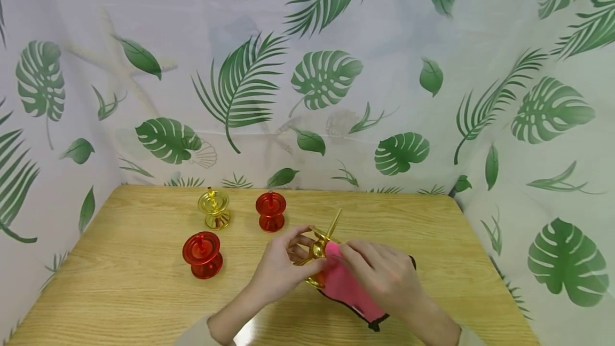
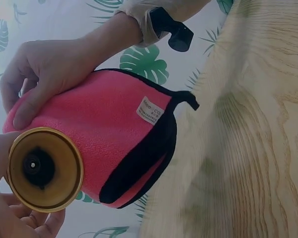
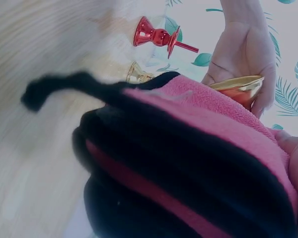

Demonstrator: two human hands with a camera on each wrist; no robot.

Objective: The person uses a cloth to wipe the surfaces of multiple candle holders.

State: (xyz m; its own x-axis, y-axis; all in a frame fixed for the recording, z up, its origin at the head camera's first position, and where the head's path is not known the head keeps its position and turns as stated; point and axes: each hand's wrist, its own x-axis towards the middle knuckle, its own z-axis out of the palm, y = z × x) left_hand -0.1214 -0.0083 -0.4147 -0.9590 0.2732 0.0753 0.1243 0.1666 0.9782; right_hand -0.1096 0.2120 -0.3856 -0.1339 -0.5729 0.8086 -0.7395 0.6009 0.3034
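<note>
In the head view, a gold candlestick (image 1: 318,250) is held above the table (image 1: 120,282), its long axis tilted, the spike pointing up and slightly right. The left hand (image 1: 278,271) curls its fingers round it; the right hand (image 1: 386,276) pinches a pink cloth (image 1: 348,290) (edged in black) against it. The left wrist view faces the candlestick's hollow, round underside. In the right wrist view, the cloth hides most of it.
</note>
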